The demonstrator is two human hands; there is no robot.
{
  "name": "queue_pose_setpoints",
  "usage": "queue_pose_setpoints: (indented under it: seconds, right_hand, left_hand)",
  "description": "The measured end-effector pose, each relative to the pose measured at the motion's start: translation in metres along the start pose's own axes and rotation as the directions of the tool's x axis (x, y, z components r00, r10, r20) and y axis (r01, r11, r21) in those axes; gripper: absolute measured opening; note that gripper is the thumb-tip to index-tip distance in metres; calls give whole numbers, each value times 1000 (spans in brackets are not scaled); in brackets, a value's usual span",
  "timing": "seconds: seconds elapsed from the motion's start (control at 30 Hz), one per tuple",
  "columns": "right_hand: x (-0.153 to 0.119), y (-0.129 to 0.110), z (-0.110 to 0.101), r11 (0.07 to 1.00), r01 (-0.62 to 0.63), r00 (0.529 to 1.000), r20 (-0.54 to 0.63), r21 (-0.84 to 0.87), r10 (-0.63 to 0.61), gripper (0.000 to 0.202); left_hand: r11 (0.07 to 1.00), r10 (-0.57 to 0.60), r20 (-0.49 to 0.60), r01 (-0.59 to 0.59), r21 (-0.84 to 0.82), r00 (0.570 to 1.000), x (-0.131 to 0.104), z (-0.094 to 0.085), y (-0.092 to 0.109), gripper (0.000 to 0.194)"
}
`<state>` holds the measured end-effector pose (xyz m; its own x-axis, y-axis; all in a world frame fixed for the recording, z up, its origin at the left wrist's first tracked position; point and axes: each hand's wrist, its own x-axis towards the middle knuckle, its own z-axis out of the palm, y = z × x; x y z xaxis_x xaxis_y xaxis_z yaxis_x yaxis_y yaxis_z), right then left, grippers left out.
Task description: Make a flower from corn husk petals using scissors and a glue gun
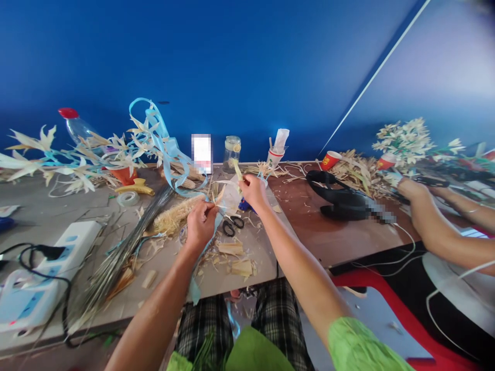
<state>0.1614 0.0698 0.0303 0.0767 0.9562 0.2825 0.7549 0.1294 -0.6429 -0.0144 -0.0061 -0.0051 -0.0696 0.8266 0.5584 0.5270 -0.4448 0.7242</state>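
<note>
Green sleeve (363,344) is filling btm R; L hand (201,222) is pinching pale pc (220,197), fingertips closed; R hand (254,191) likewise pinching husk strip (236,169), scissors (233,223) lying nr.

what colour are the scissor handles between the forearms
The scissor handles are black, seen best in the head view.

A craft workshop — scissors (228,228), wires (133,242) and dry scraps (242,268) litter the table (263,252).

A blue wall (247,67) with a slanting white line (371,81) rises behind grey (266,260) and brown (305,226) tabletops.
</note>
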Motion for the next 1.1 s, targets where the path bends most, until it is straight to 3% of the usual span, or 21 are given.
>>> queue_pose_setpoints:
  seconds: [0.13,0.2,0.27,0.37,0.47,0.57,0.8,1.0,1.1]
  right_hand:
    - [4,-6,2,998,-60,997,-45,-19,59,55]
    - [-6,-6,1,999,-15,1000,23,-29,16,51]
    - [-25,-4,-1,997,38,976,216,-64,-23,36]
    - [-58,-2,-5,961,189,874,481,-201,-72,31]
    - [-81,-4,-4,862,317,866,492,-396,-92,32]
    - [-88,-10,-1,806,357,859,506,-473,-83,32]
    - [-79,-24,0,806,379,837,539,-455,-89,36]
    - [-77,-37,1,797,359,809,587,-487,-6,34]
    - [-77,-40,0,781,351,817,576,-516,13,36]
  left_hand:
    - [999,47,16,-47,9,999,0,-2,2,16]
    - [998,53,12,-53,22,999,0,-2,2,17]
    - [998,61,9,-61,32,998,0,-2,2,17]
    - [996,84,21,-85,41,996,0,0,1,17]
    - [993,96,42,-99,62,994,0,2,-1,17]
    - [991,101,66,-106,80,993,0,3,-2,17]
    - [989,122,81,-128,74,989,-1,3,-3,15]
    - [991,114,91,-119,59,989,-2,5,-2,18]
    - [995,92,83,-96,36,992,-3,5,-2,17]
